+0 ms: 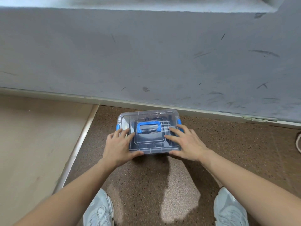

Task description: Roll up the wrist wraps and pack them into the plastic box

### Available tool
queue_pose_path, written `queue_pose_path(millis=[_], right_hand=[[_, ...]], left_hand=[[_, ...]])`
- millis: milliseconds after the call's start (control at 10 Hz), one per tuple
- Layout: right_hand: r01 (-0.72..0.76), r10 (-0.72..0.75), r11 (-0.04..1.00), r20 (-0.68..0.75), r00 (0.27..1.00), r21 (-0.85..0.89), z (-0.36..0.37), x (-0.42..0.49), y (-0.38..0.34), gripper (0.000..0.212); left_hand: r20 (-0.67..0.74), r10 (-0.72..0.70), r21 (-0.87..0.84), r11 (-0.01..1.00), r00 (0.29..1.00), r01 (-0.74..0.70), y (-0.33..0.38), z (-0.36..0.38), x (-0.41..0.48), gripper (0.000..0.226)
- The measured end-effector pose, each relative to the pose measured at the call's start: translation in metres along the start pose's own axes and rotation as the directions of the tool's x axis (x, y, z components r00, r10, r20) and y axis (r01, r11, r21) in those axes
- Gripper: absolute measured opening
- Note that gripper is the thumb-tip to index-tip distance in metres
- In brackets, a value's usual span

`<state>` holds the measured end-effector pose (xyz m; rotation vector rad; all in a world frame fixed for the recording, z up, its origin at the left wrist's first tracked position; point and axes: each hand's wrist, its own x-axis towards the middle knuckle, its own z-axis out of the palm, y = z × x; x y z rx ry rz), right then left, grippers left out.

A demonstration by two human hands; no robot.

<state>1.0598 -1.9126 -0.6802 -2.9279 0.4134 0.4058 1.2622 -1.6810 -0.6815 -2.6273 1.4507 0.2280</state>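
A clear plastic box (149,115) with a lid, a blue handle (149,126) and blue side clips stands on the speckled brown floor near the wall. Dark rolled wrist wraps with pale stripes (164,125) show dimly through the lid. My left hand (118,145) lies flat on the lid's left side, fingers spread, thumb at the front edge. On the lid's right side rests my right hand (185,142), fingers spread too, thumb against the front rim. Both palms press on the lid rather than grip it.
A scuffed grey wall (146,54) with a pale skirting rises just behind the box. A beige raised floor section (35,144) with a metal edge strip lies to the left. My two pale sneakers (99,211) stand below. A white cable (298,142) curls at the right edge.
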Motion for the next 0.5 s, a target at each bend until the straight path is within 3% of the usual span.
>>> queue_pose_path(millis=[300,500], right_hand=[[-0.184,0.187,0.981,-0.048,0.981,0.064,0.005,-0.006,-0.024,0.070],[-0.169,0.166,0.978,0.040,0.985,0.118,-0.013,0.000,-0.020,0.071]], left_hand=[[0.108,0.120,0.025,0.992,0.987,-0.123,0.002,-0.008,0.028,0.076],[0.145,0.100,-0.061,0.994,0.984,-0.092,-0.001,-0.029,0.036,0.076]])
